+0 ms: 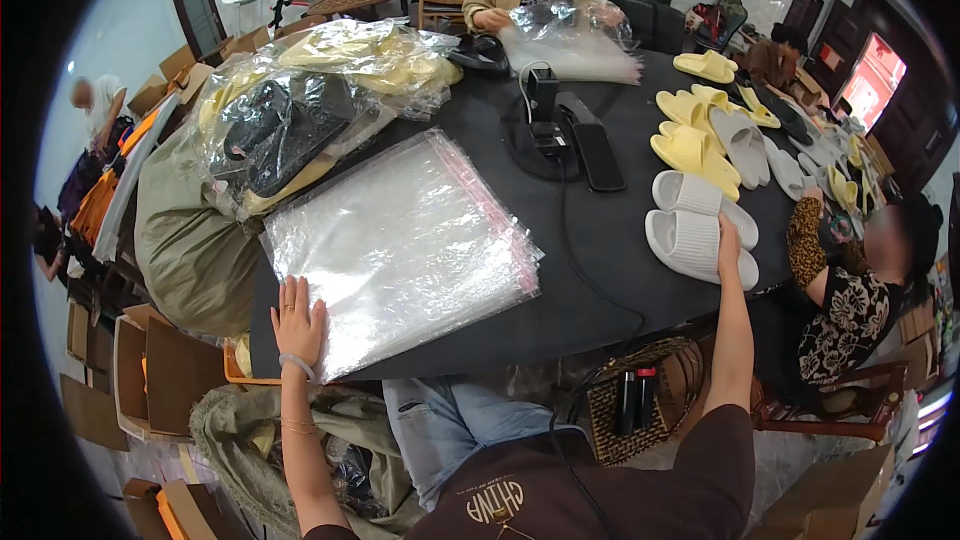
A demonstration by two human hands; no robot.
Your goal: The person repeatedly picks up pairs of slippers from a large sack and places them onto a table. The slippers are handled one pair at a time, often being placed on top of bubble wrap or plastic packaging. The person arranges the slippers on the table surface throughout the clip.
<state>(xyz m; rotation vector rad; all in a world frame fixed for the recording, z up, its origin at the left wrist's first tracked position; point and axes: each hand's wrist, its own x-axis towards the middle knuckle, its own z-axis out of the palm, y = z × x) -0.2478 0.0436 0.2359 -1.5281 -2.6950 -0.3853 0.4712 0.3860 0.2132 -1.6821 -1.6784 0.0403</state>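
My left hand (298,325) lies flat with fingers apart on the near left corner of a stack of clear plastic bags (400,245) on the black round table (590,240). My right hand (728,245) reaches far to the right and rests on a pair of white slide sandals (690,225) lying side by side near the table's right edge. It touches the nearer sandal's strap; whether the fingers grip it I cannot tell.
Several yellow and white sandals (700,145) lie further back on the right. A black device with a cable (560,130) stands mid-table. Bagged goods (300,105) pile up at the left. One person sits opposite holding a plastic bag (565,40), another (850,290) sits at the right.
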